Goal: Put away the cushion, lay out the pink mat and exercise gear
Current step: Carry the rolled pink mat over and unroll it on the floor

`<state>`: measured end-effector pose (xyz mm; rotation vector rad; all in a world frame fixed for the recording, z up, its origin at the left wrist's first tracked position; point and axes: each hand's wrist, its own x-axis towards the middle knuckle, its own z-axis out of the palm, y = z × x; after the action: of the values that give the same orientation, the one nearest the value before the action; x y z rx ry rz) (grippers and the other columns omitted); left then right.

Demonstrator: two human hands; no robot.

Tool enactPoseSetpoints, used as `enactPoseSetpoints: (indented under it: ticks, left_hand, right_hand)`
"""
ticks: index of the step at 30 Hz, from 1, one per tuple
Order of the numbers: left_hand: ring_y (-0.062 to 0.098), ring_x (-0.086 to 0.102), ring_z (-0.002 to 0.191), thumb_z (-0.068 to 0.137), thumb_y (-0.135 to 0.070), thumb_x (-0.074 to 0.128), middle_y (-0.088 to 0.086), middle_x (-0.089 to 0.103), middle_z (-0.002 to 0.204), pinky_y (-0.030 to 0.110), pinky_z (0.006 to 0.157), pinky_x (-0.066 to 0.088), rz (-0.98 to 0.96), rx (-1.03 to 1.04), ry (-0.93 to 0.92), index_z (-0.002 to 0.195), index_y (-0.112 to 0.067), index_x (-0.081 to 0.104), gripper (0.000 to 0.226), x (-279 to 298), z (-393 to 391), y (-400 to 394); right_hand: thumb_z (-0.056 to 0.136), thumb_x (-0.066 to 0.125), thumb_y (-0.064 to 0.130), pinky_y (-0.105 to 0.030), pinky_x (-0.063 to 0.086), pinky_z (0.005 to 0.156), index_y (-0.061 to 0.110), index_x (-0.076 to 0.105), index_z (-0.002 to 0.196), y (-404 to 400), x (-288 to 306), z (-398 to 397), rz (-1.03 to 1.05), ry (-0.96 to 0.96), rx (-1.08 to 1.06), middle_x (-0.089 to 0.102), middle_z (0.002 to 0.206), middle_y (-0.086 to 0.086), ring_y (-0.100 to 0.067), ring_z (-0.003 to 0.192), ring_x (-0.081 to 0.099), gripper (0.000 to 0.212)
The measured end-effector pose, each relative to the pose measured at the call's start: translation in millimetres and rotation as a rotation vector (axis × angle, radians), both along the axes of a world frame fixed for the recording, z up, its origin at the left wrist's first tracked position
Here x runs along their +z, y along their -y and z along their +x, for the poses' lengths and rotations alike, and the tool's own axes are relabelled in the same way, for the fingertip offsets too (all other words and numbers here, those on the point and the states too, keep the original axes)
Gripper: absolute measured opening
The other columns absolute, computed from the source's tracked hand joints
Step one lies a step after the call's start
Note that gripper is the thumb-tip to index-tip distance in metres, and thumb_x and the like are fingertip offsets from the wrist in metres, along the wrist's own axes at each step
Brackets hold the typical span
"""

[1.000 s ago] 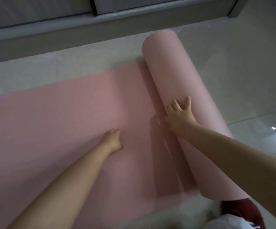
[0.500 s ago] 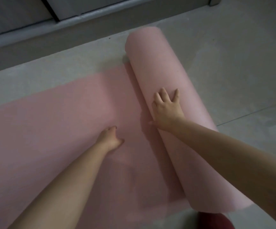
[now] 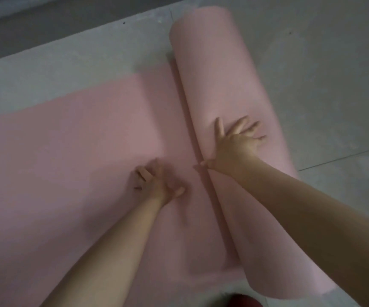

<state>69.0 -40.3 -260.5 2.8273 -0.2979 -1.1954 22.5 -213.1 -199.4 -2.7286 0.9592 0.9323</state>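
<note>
Pink mat (image 3: 73, 156) lies half unrolled across the floor (image 3: 325, 89), its roll toward the floor's right side. It looks light, soft and springy, best pushed mid-roll. Left hand (image 3: 157, 182) presses the flat part, fingers loosely bent; right hand (image 3: 234, 145) spreads wide on the roll (image 3: 219, 80).

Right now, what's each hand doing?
Left hand: open, pressing the flat pink mat.
Right hand: open, fingers spread on the rolled part.
</note>
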Motion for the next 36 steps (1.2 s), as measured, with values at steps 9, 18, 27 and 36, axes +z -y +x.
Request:
enactPoseSetpoints:
  ticks: [9,18,27,36]
  left_hand:
    - [0.042,-0.013,0.141,0.068,-0.040,0.076,0.025,-0.015,0.151,0.058,0.110,0.020,0.071,-0.007,-0.035,0.147,-0.029,-0.003,0.113,2.4,6.5,6.8]
    - [0.042,-0.008,0.142,0.082,-0.020,0.065,0.026,-0.014,0.151,0.040,0.116,0.020,0.181,-0.103,-0.180,0.148,-0.026,-0.007,0.098,19.2,21.7,7.5]
    - [0.029,-0.006,0.145,0.072,-0.039,0.074,0.012,-0.015,0.156,0.050,0.112,0.026,0.169,-0.261,-0.035,0.148,-0.017,-0.010,0.116,22.2,70.9,19.1]
    - [0.037,-0.020,0.142,0.067,-0.043,0.078,0.017,-0.027,0.153,0.057,0.110,0.022,0.157,-0.269,-0.072,0.147,-0.013,-0.014,0.126,8.3,72.9,17.2]
  right_hand:
    - [0.064,0.063,0.068,-0.070,0.030,0.097,0.021,-0.011,0.144,17.7,-19.2,16.2,0.120,-0.131,-0.028,-0.004,0.146,-0.042,-0.064,0.131,0.009,0.120]
    - [0.061,0.063,0.071,-0.067,0.030,0.099,0.025,-0.011,0.144,34.4,-32.4,10.2,0.170,-0.148,-0.081,-0.007,0.148,-0.037,-0.060,0.134,0.007,0.121]
    - [0.062,0.059,0.073,-0.065,0.040,0.091,0.019,-0.009,0.144,35.2,-42.1,13.1,0.101,-0.166,0.000,0.004,0.144,-0.038,-0.066,0.126,0.019,0.119]
    - [0.062,0.057,0.075,-0.063,0.043,0.089,0.015,-0.010,0.144,33.0,-41.9,15.4,0.035,-0.193,0.048,0.007,0.142,-0.039,-0.067,0.124,0.023,0.121]
